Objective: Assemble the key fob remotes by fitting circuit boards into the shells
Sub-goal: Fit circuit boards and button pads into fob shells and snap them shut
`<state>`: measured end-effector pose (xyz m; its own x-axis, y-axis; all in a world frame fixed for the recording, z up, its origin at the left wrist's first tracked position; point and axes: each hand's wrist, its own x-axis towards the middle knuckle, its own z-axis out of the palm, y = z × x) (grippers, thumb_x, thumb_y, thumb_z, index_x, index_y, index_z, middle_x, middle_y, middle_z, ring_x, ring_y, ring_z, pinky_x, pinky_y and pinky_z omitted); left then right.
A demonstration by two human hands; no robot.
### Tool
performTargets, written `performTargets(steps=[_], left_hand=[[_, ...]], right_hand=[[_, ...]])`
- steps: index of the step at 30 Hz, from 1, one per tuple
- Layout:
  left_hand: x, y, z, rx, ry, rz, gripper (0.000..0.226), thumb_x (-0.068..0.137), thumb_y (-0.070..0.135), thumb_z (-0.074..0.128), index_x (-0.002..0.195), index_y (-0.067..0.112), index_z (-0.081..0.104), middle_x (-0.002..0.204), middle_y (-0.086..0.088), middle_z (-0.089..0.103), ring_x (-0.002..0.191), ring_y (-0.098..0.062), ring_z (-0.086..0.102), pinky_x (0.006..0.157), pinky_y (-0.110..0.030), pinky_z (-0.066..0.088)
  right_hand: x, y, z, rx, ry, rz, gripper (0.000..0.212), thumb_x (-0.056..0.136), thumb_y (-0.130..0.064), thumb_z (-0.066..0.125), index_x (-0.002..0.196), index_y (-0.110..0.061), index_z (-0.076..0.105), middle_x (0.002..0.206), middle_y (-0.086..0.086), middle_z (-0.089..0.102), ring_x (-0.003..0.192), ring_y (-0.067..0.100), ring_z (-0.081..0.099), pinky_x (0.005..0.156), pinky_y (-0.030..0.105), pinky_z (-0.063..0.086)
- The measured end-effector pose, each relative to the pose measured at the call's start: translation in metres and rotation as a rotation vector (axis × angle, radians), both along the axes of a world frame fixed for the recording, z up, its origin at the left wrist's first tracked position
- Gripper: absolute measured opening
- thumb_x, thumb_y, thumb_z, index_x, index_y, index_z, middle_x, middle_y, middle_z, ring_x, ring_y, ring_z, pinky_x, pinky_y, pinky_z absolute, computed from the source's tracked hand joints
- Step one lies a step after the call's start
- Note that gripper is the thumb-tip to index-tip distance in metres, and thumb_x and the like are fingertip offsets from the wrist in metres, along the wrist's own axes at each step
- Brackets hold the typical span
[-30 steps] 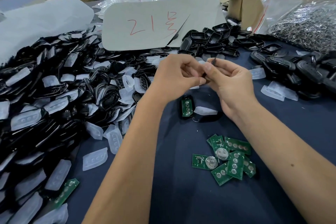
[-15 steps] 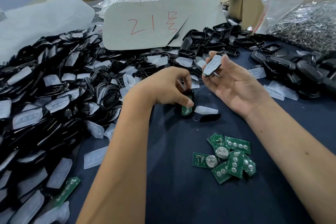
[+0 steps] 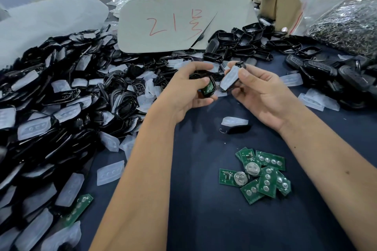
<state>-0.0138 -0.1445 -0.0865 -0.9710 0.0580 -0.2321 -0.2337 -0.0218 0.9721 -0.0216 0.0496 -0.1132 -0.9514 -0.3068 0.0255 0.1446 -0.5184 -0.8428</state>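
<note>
Black shells (image 3: 61, 91) lie in a big heap on the left side of the blue table (image 3: 204, 220), close enough to grab. Green circuit boards (image 3: 263, 175) sit in a small pile near the right arm. The left hand (image 3: 189, 89) grips a shell with a board inside (image 3: 208, 88), tipped toward the other half. The right hand (image 3: 263, 96) pinches a shell half with a clear pad (image 3: 230, 78), probably ready to close them together.

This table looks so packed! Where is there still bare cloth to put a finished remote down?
Bare blue cloth lies between the forearms, bordered by the green circuit boards on the right and the heap of black shells on the left. Everything beyond the left hand and right hand is crowded.
</note>
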Motion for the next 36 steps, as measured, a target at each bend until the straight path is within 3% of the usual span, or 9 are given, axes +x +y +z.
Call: performTargets(steps=[4, 8, 15, 20, 27, 36], left_hand=[[0.003, 0.003, 0.001, 0.075, -0.078, -0.085, 0.035, 0.105, -0.001, 0.047, 0.092, 0.012, 0.077, 0.094, -0.011, 0.069, 0.064, -0.019, 0.071, 0.059, -0.023, 0.059], [0.001, 0.003, 0.002, 0.145, -0.102, -0.111, 0.018, 0.102, 0.022, 0.064, 0.102, 0.007, 0.073, 0.088, -0.005, 0.069, 0.065, -0.014, 0.069, 0.066, -0.027, 0.061], [0.0, 0.009, -0.006, -0.029, 0.068, -0.016, 0.009, 0.094, 0.008, 0.074, 0.087, 0.004, 0.069, 0.088, -0.013, 0.065, 0.062, -0.018, 0.069, 0.062, -0.026, 0.06], [0.003, 0.017, -0.007, -0.072, 0.139, -0.034, 0.01, 0.094, 0.005, 0.073, 0.085, 0.002, 0.07, 0.074, -0.008, 0.07, 0.062, -0.018, 0.069, 0.062, -0.026, 0.061], [0.003, 0.019, -0.008, -0.073, 0.156, -0.046, 0.011, 0.095, 0.004, 0.072, 0.086, 0.0, 0.067, 0.075, -0.009, 0.068, 0.062, -0.017, 0.07, 0.061, -0.024, 0.06], [0.001, 0.016, -0.01, -0.064, 0.132, -0.043, 0.02, 0.093, 0.005, 0.075, 0.073, 0.009, 0.07, 0.069, -0.002, 0.07, 0.064, -0.018, 0.071, 0.062, -0.024, 0.06]], right_hand=[[-0.001, 0.0, -0.002, -0.008, 0.011, -0.005, 0.034, 0.087, -0.007, 0.064, 0.12, -0.005, 0.069, 0.105, 0.007, 0.071, 0.074, 0.006, 0.058, 0.061, 0.014, 0.04], [-0.002, 0.0, -0.003, 0.022, 0.025, 0.006, 0.038, 0.085, -0.004, 0.064, 0.123, -0.005, 0.068, 0.105, 0.008, 0.065, 0.072, 0.008, 0.052, 0.058, 0.014, 0.037], [0.002, -0.008, -0.005, 0.222, 0.116, -0.173, 0.026, 0.092, 0.005, 0.068, 0.115, -0.005, 0.072, 0.086, 0.004, 0.068, 0.063, 0.01, 0.052, 0.05, 0.018, 0.036], [0.005, -0.018, -0.007, 0.385, 0.122, -0.383, 0.016, 0.091, 0.001, 0.073, 0.106, -0.003, 0.075, 0.073, 0.001, 0.07, 0.052, 0.008, 0.052, 0.043, 0.018, 0.035], [0.004, -0.018, -0.003, 0.324, 0.007, -0.385, 0.016, 0.096, 0.002, 0.063, 0.108, 0.002, 0.074, 0.082, 0.018, 0.066, 0.055, 0.016, 0.048, 0.041, 0.021, 0.035], [0.002, -0.022, -0.007, 0.405, 0.065, -0.439, 0.022, 0.105, -0.01, 0.057, 0.095, -0.006, 0.076, 0.073, 0.014, 0.063, 0.052, 0.011, 0.049, 0.039, 0.023, 0.037]])
